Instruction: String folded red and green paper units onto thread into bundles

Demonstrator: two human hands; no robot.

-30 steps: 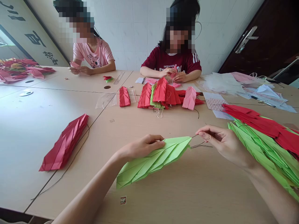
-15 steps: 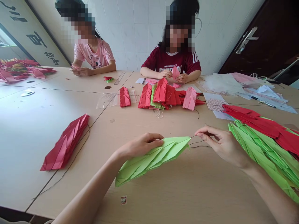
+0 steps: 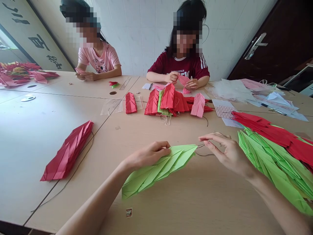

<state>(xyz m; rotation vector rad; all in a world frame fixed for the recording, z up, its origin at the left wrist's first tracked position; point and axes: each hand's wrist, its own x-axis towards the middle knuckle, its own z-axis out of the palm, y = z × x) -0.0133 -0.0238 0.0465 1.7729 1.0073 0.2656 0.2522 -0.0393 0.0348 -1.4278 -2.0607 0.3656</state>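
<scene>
My left hand (image 3: pixel 149 156) is closed on a folded green paper piece (image 3: pixel 156 173), its thumb over the upper edge. The pleated paper lies slantwise, with its pointed end to the right. A thin dark cord (image 3: pixel 204 155) runs from that tip toward my right hand (image 3: pixel 228 151). The fingers of my right hand are stretched out, with thumb and forefinger slightly apart beside the cord. To the left, a folded red paper piece (image 3: pixel 67 151) rests on the table with a long dark cord along its side.
Green folded papers (image 3: pixel 271 166) and red ones (image 3: pixel 276 130) are heaped at right. More folded papers (image 3: pixel 168 101) stand mid-table before two people seated opposite. Plastic sheets (image 3: pixel 228 91) lie back right; a small printed sticker (image 3: pixel 129 212) is near the front.
My right hand has loosened its pinch on the cord and its fingers have opened. The green paper has shifted very slightly left; my left hand keeps its hold.
</scene>
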